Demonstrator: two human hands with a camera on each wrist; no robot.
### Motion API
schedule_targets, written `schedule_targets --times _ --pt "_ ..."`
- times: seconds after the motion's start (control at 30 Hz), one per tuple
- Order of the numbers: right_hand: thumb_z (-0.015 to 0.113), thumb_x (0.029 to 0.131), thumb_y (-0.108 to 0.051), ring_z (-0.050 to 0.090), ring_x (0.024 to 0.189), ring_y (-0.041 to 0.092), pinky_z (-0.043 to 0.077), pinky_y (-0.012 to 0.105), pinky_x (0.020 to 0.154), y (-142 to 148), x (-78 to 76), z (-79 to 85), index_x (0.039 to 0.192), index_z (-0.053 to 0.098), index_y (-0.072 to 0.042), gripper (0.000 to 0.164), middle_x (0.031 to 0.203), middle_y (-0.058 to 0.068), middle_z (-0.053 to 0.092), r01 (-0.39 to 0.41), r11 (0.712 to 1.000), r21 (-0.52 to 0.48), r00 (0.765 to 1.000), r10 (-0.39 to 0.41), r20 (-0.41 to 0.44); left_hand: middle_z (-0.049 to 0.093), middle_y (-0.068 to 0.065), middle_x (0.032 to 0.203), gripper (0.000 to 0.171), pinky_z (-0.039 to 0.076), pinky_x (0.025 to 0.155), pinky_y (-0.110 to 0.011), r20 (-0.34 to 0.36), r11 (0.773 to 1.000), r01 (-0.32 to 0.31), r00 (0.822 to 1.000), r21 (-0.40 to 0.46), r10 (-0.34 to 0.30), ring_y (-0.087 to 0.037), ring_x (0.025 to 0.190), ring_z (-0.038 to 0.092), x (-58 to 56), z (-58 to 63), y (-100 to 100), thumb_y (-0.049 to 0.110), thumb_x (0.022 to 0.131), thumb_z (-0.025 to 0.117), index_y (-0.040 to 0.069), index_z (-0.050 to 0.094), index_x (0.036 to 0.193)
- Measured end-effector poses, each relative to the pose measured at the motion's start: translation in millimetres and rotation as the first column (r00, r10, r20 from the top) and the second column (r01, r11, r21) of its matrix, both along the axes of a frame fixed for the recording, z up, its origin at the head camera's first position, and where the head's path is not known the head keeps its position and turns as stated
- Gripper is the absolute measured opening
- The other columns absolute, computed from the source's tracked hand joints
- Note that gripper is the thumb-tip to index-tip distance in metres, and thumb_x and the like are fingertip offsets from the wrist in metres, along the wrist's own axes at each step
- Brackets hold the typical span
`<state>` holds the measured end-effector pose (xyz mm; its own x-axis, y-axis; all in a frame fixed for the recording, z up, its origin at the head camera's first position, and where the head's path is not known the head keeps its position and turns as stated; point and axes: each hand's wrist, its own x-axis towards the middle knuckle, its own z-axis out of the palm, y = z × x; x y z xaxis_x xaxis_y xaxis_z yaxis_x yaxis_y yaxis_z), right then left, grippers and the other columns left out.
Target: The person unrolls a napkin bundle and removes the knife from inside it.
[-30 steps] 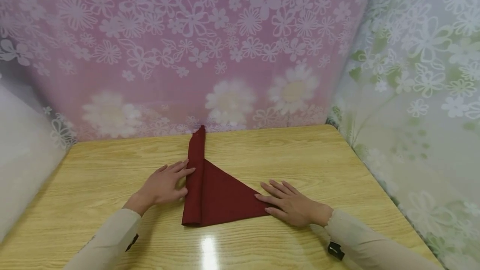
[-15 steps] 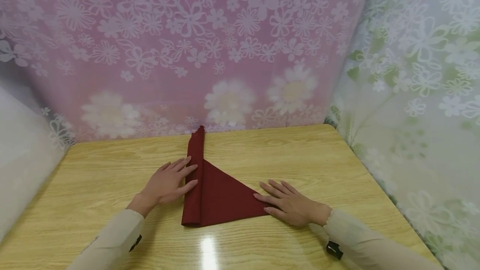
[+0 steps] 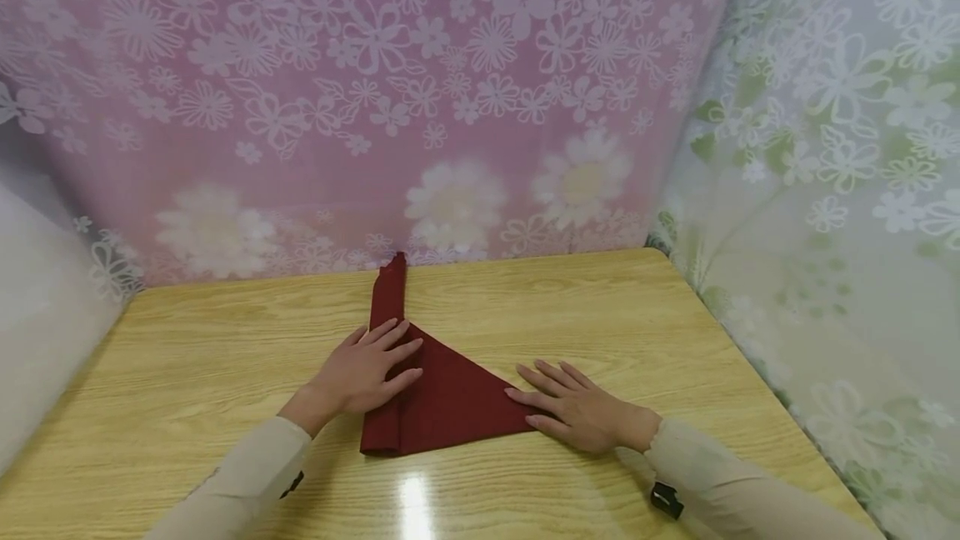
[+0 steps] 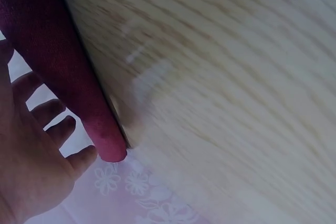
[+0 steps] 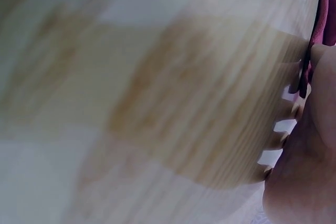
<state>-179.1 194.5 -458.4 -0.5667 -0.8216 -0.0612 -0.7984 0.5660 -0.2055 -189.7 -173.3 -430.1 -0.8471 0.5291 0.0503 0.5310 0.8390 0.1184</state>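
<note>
A dark red cloth (image 3: 457, 398) lies on the table, its left side folded or rolled into a long strip and its right side a flat triangle. My left hand (image 3: 360, 373) rests across the strip with fingers spread, the fingertips reaching onto the triangle. In the left wrist view, the rolled edge of the cloth (image 4: 79, 77) runs beside the spread fingers. My right hand (image 3: 588, 411) lies at the triangle's right tip, its straight fingers touching the cloth there. Only a small piece of cloth (image 5: 328, 19) shows in the right wrist view.
The wood-grain table (image 3: 600, 307) carries the cloth, whose far end reaches the back edge. Behind stands a pink flowered curtain (image 3: 337, 107). A pale flowered curtain (image 3: 825, 273) borders the right side, and a white sheet (image 3: 45, 315) the left.
My left hand has slid rightward, from the strip's left edge to over the strip and onto the triangle's edge. The right hand and the cloth have stayed about where they were.
</note>
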Motion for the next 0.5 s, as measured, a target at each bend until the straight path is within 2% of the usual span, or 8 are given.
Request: schedule_targets --times 0.23,0.5 --pt "0.034 0.105 -0.034 0.013 0.142 0.037 0.014 0.061 0.109 1.2 1.3 0.3 0.151 0.033 -0.021 0.048 0.157 0.013 0.019 -0.004 1.000 -0.020 1.000 0.004 -0.001 0.031 -0.011 0.152 0.057 0.020 0.110 -0.056 0.012 0.999 0.009 1.000 -0.040 -0.009 -0.030 0.141 0.023 1.3 -5.4 0.5 0.053 0.097 0.043 0.019 0.049 0.143" --pt "0.031 0.106 -0.036 0.012 0.143 0.034 0.013 0.059 0.110 0.3 0.6 -1.3 0.152 0.030 -0.024 0.048 0.157 0.010 0.017 0.005 1.000 0.000 1.000 -0.005 -0.013 0.030 -0.007 0.153 0.056 0.021 0.109 -0.055 -0.011 1.000 -0.004 1.000 -0.021 0.004 -0.026 0.141 0.023 -1.6 -13.9 -7.7 0.051 0.094 0.050 0.018 0.054 0.139"
